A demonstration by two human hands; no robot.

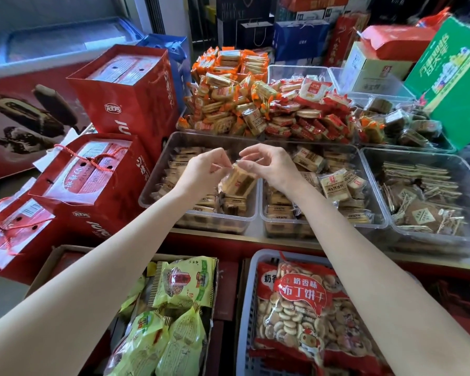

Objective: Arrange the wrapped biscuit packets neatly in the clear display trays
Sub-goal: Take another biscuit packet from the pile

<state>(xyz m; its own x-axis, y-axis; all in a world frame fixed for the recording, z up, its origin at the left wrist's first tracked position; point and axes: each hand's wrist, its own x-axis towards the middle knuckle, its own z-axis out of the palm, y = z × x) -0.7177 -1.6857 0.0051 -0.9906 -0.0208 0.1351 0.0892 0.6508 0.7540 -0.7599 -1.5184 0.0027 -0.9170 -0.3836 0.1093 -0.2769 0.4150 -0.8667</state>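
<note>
Clear plastic wraps the biscuit packet (238,181) held up over the near-left display tray (158,169), which is packed with rows of like packets. The left hand (205,165) and right hand (266,165) are close together, each pinching the packet's top seal. Just right of that tray sits a second tray (375,196) of jumbled packets.

The blue basket (246,308) and green snack bags (158,343) run off the bottom edge, while print on the tray's biscuit packets (334,187) is too blurred to read.
</note>
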